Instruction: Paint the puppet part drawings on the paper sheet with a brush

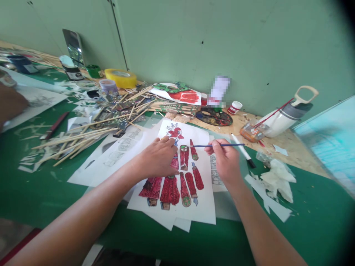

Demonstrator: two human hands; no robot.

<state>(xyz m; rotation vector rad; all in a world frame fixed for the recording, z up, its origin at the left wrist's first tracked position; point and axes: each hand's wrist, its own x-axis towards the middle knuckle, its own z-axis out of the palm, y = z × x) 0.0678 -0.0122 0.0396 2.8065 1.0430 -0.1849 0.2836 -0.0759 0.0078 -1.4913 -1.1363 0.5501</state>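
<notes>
My left hand [158, 157] lies flat on a white sheet of paper [203, 207], fingers stretched out, covering part of a coloured figure. My right hand [225, 159] pinches a thin blue paintbrush [201, 145], held almost level. Its tip is at the green-marked top of a red painted piece [184, 157]; whether it touches the paper I cannot tell. Several more red pieces with green and brown details are drawn around it, including a red skirt-like shape [169, 190]. More sheets with line drawings [122, 149] lie underneath.
Thin wooden sticks [80, 138] and paper scraps are heaped at left. Behind stand paint jars [73, 72], yellow tape [120, 78] and a dark paint palette [213, 117]. To the right are a marker [243, 151], crumpled tissue [279, 181] and a white bottle [285, 118]. Another person's arm [11, 101] shows far left.
</notes>
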